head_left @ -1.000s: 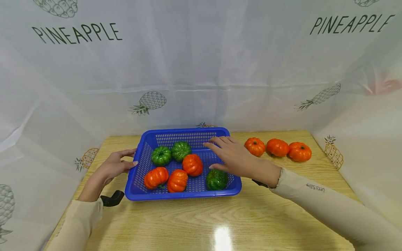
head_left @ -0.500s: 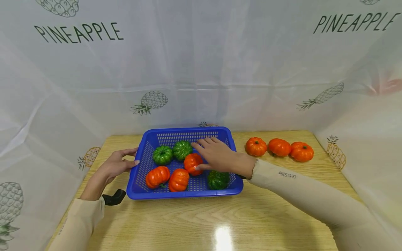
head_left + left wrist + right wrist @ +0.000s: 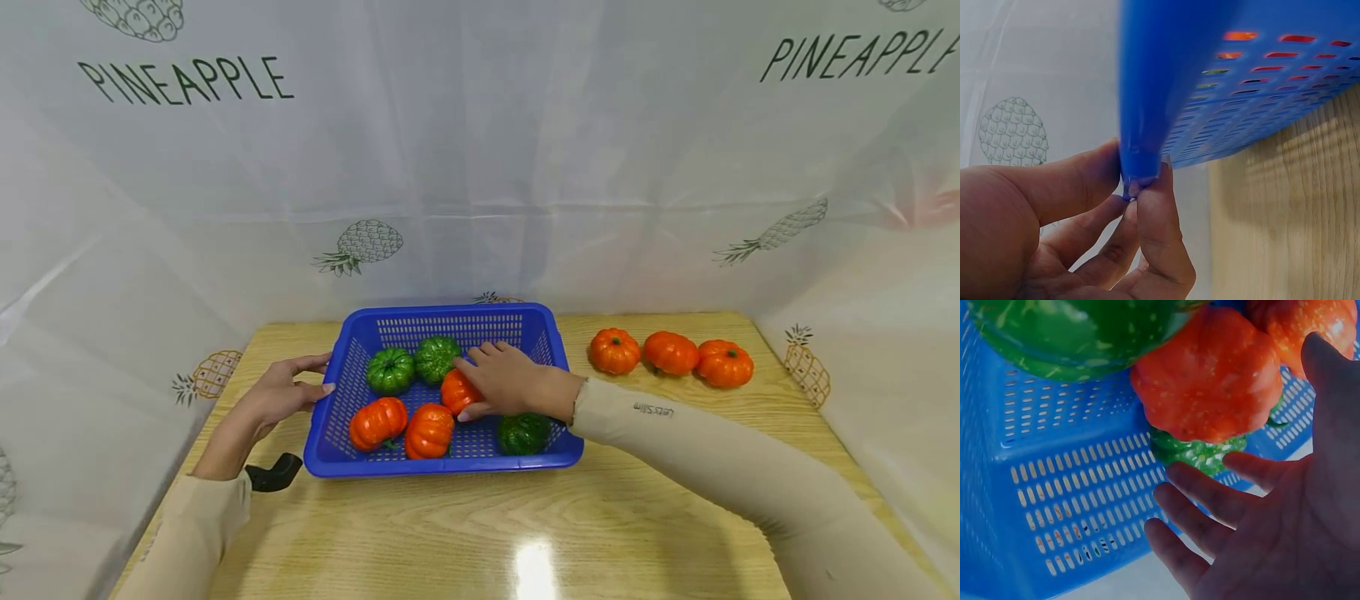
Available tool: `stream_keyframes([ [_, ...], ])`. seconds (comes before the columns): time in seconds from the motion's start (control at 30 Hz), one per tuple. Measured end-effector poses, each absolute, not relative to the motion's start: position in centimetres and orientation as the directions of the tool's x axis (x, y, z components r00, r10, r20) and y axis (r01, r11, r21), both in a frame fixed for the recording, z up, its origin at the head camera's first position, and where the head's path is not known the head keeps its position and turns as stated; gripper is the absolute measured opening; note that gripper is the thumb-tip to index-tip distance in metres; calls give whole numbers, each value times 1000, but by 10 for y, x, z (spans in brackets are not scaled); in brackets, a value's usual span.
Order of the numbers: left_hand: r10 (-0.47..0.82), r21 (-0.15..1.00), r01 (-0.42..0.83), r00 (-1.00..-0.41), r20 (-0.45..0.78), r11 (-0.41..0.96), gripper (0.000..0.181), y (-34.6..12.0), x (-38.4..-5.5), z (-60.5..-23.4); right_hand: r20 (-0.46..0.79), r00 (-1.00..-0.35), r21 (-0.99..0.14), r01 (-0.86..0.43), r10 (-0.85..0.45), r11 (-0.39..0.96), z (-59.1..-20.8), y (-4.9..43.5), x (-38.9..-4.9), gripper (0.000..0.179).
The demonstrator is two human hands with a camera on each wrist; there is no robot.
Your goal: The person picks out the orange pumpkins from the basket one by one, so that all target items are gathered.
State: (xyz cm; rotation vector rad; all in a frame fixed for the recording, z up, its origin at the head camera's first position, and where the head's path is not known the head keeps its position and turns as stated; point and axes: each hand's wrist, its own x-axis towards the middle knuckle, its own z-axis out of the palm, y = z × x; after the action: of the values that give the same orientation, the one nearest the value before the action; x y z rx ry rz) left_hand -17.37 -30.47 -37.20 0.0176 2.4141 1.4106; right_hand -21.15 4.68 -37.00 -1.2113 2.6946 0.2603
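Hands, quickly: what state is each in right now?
Left hand: closed, pinching the basket's rim.
Right hand: open, by an orange pumpkin.

The left hand (image 3: 277,396) pinches between thumb and bent fingers, while the right arm (image 3: 697,446) extends inward, the right hand (image 3: 508,381) palm down with fingers apart.

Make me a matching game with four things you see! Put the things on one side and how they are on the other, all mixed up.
Things:
1. left hand
2. loose pumpkins
3. right hand
4. basket

How they are:
A. over the basket, fingers apart
B. blue, with lots of little slots
C. pinching the basket
D. orange, in a row on the table

Right pairs: 1-C, 2-D, 3-A, 4-B.
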Motion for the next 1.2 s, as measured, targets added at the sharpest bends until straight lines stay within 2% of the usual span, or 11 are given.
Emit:
stream_keyframes([
  [0.3, 178, 843, -167, -939, -295, 512, 68, -304, -171, -373, -281, -646, 113, -756, -710, 644, -377, 39, -212, 81],
  [0.63, 182, 843, -162, -939, -291, 513, 68, -304, -168, -378, -260, -653, 192, -757, -712, 624, -379, 34, -210, 78],
  [0.8, 183, 844, -158, -940, -288, 512, 68, -303, -167, -379, -234, -661, 155, -749, -713, 644, -371, 43, -209, 77],
  [1.2, 183, 847, -151, -943, -278, 509, 69, -303, -166, -378, -85, -670, 24, -742, -738, 670, -336, 85, -193, 82],
])
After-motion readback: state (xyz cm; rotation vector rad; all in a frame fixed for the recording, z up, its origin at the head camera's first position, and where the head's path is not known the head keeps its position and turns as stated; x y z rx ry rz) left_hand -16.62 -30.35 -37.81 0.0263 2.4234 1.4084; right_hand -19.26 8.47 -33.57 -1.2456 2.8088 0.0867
